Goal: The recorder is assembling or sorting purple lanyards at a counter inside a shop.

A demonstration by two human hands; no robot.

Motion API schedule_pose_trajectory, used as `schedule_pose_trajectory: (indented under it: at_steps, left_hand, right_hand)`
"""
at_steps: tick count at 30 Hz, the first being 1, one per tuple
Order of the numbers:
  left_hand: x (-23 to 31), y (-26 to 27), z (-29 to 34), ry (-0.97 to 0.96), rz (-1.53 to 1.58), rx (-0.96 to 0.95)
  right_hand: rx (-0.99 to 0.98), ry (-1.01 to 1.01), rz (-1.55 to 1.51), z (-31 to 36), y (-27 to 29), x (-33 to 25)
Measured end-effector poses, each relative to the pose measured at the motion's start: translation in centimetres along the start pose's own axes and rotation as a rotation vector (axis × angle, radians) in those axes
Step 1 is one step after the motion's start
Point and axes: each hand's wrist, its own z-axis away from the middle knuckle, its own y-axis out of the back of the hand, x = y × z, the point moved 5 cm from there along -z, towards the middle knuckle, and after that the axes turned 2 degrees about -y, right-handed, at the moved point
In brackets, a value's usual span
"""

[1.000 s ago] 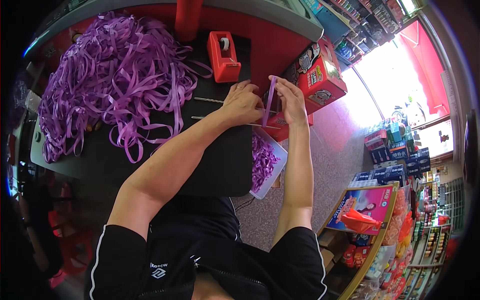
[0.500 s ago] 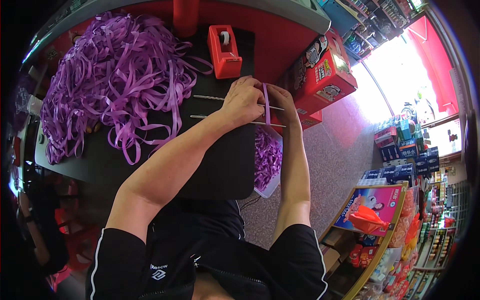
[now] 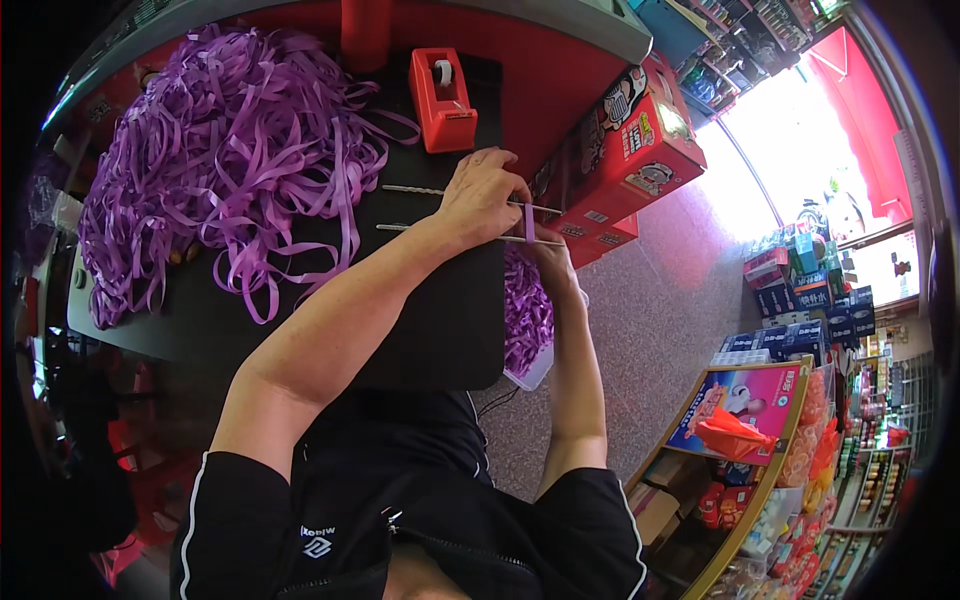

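Left hand fingers pinched shut on short purple strip, strip upright across two horizontal rods; right hand just below, grip hidden.

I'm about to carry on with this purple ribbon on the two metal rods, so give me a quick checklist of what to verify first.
1. Ribbon strip pinched at the rods: ok, the left hand has fingers on it.
2. Two metal rods lying roughly parallel on the black table: ok.
3. Right hand grip: cannot tell, the left hand and the table edge hide most of it.
4. Ribbon supply: ok, a big purple ribbon pile lies left of the hands.
5. Red tape dispenser near: ok, just beyond the left hand.
6. Tray of purple pieces below the table edge: ok, not overflowing.
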Motion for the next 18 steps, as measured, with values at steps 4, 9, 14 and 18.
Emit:
schedule_pose_trajectory:
  at_steps: [4,9,14,18]
  left_hand:
    - [-0.4,-0.4,0.2,0.008,-0.044,-0.048]
    - [-0.8,-0.8,0.2,-0.035,-0.078,0.005]
    - [-0.6,-0.3,-1.2,0.013,-0.062,-0.157]
    - [1.9,1.6,-1.8,0.063,0.008,-0.189]
  right_hand:
    - [0.060,0.025,-0.069,4.5,-2.1,-0.6]
    - [0.025,-0.073,-0.442,8.3,-3.2,-4.0]
    - [0.026,-0.208,-0.457,9.1,-2.0,-7.3]
    - [-0.073,-0.281,-0.481,8.6,-1.7,-8.1]
